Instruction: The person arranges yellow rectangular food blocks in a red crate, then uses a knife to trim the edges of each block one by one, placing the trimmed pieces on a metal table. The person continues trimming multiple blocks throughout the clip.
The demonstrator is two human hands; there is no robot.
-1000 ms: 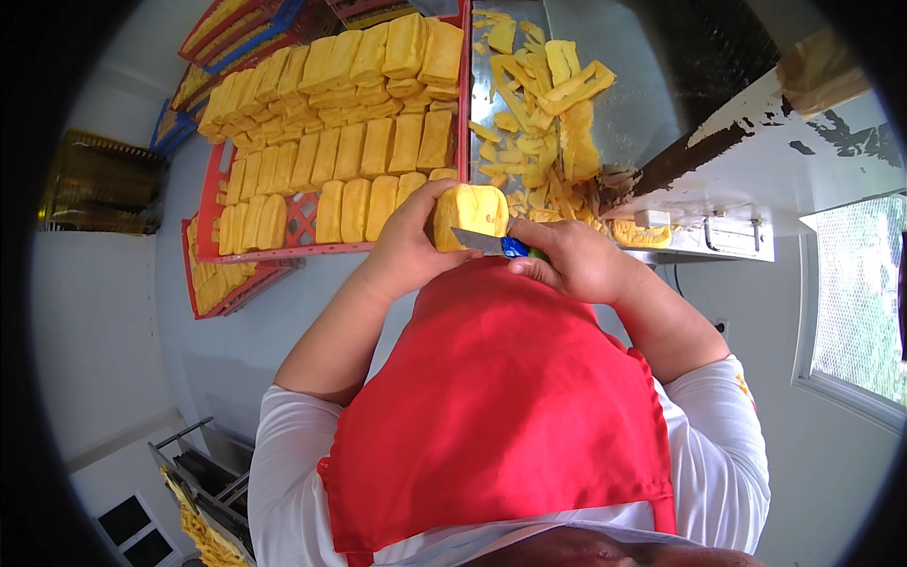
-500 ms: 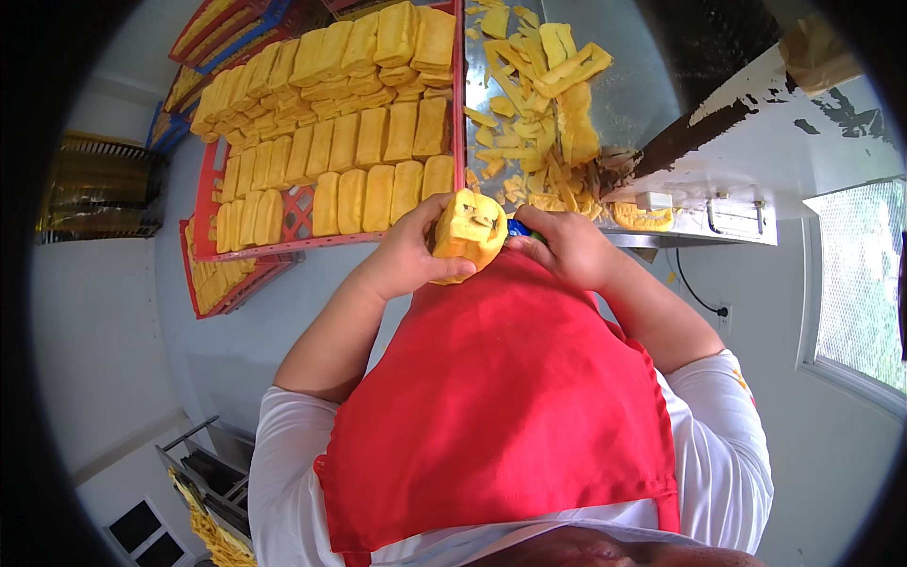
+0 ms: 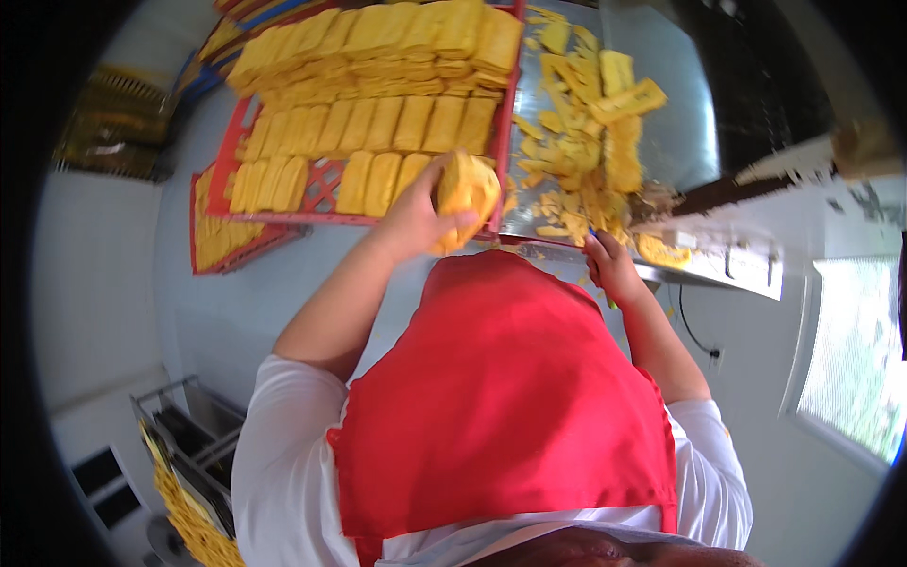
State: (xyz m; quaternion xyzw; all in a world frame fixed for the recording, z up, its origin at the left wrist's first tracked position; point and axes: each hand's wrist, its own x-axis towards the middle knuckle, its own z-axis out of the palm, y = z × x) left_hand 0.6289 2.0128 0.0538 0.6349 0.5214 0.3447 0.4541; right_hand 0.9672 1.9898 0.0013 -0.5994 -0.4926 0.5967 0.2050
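My left hand (image 3: 414, 219) grips a yellow loaf-shaped block (image 3: 467, 197) with rough cut faces, raised at the front right corner of a red crate (image 3: 516, 90). Rows of similar yellow loaves (image 3: 406, 123) fill much of that crate, stacked higher toward the back. Off to the right, my right hand (image 3: 614, 268) is closed around a small tool; bits of blue and green show at its ends, but its kind is hidden. That hand hovers near the front edge of a metal table (image 3: 675, 109), beside yellow trimmings (image 3: 572, 151).
A curved yellow piece (image 3: 661, 250) lies near the table's front edge. At right, a white panel with peeling paint (image 3: 803, 213) juts over the table. Another red crate of loaves (image 3: 222, 241) sits lower left. A metal rack (image 3: 194, 416) stands behind on the left.
My hands have parted: the right one, with the tool, moved right from the loaf toward the table edge. My left hand still holds the loaf, now tilted differently. The view has shifted.
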